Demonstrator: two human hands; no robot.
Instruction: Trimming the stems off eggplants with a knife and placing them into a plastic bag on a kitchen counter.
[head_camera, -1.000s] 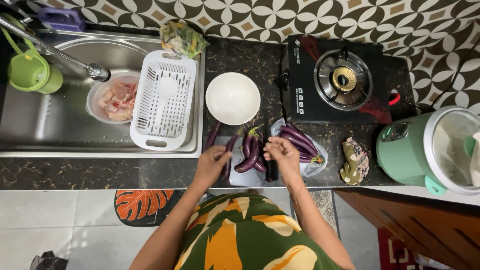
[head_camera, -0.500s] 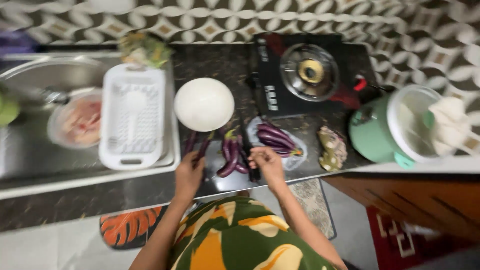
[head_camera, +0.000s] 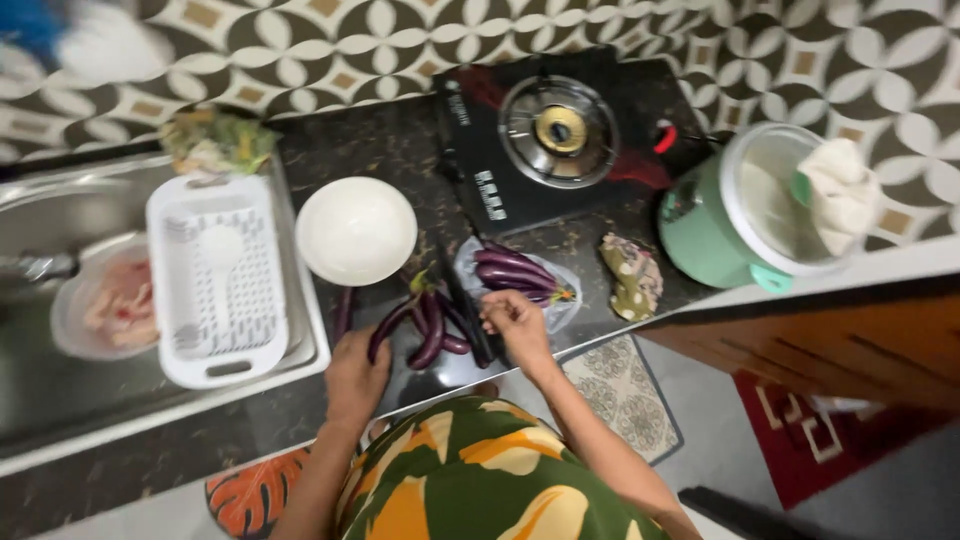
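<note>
Far counter: white bowl (head_camera: 356, 230), black single-burner gas stove (head_camera: 545, 140), green rice cooker (head_camera: 745, 215) at right with a cloth on it. Left: white plastic basket (head_camera: 215, 280) in sink (head_camera: 60, 400), bowl of raw meat (head_camera: 100, 308) beside it.

Glossy purple-skinned aubergines (head_camera: 432, 325) lie on a dark, speckled stone tabletop (head_camera: 390, 150) — some in a thin clear plastic bag (head_camera: 560, 300). White slotted plastic basket (head_camera: 218, 280) — matt; the sink (head_camera: 40, 390) is brushed metal.

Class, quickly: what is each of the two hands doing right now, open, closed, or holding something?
Left hand: closed on the end of a purple eggplant.
Right hand: curled by a dark knife on the board; whether it grips it cannot be told.
</note>
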